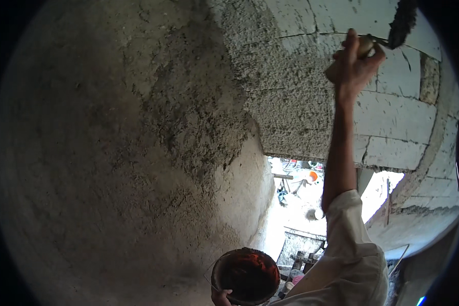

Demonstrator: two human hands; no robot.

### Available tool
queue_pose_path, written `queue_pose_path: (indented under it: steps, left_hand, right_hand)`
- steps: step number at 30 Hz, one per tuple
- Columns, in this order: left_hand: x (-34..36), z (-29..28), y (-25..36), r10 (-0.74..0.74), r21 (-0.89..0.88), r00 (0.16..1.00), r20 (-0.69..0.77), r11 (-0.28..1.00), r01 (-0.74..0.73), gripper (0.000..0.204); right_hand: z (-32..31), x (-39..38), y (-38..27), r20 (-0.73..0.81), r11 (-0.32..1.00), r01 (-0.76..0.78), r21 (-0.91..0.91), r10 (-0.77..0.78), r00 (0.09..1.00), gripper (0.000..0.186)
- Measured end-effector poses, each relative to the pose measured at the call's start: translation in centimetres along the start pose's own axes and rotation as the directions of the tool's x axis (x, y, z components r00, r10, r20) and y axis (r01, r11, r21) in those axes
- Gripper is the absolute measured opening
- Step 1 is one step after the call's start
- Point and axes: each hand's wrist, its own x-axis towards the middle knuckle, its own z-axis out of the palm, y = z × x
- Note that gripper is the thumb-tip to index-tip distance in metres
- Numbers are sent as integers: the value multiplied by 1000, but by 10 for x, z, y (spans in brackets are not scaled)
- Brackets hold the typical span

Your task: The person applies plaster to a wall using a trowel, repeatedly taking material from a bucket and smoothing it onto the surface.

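Note:
My right arm reaches up toward the block wall, and my right hand (356, 66) is closed round the handle of a trowel (365, 46). Dark wet mortar (404, 24) covers the trowel's blade near the upper right rim of the picture. At the bottom, my left hand (221, 297) grips the near left rim of a round bucket (213, 278), its fingers partly cut off by the picture edge. The bucket's inside is dark, with reddish patches on its wall; how much is in it I cannot tell.
Grey plaster wall (112, 153) fills the left side. Pale blocks (392, 117) stand at the right, with rough mortar (290, 102) spattered beside them. Beneath is a bright opening (301, 199) with an orange container (312, 176) beyond. Wooden pieces (303, 260) lie low by the bucket.

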Motion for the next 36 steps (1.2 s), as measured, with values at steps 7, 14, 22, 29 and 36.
queue_pose_path:
  steps: [7, 14, 22, 29, 36]
  left_hand:
    - [-39, 35, 26, -167, -255, 985, 45, 951, 173, 62]
    - [-43, -26, -4, -66, -402, 995, 71, 911, 90, 42]
    - [-31, -118, 23, -22, -372, 981, 191, 924, 93, 60]
    - [6, -102, 61, -30, -223, 944, 329, 969, 108, 67]
    - [0, -108, 96, 155, -363, 931, 332, 931, -26, 68]
  right_hand:
    - [116, -282, -125, 853, 937, -179, -301, 349, 389, 38]
    - [-125, -282, -349, 951, 390, -903, 180, -303, 59, 52]
    - [-339, -319, -212, 631, 919, -116, -378, 163, -759, 48]
    - [-368, -344, -239, 760, 923, 384, -2, 251, -599, 43]
    - [-364, -348, -275, 667, 936, 334, 108, 181, -723, 54]
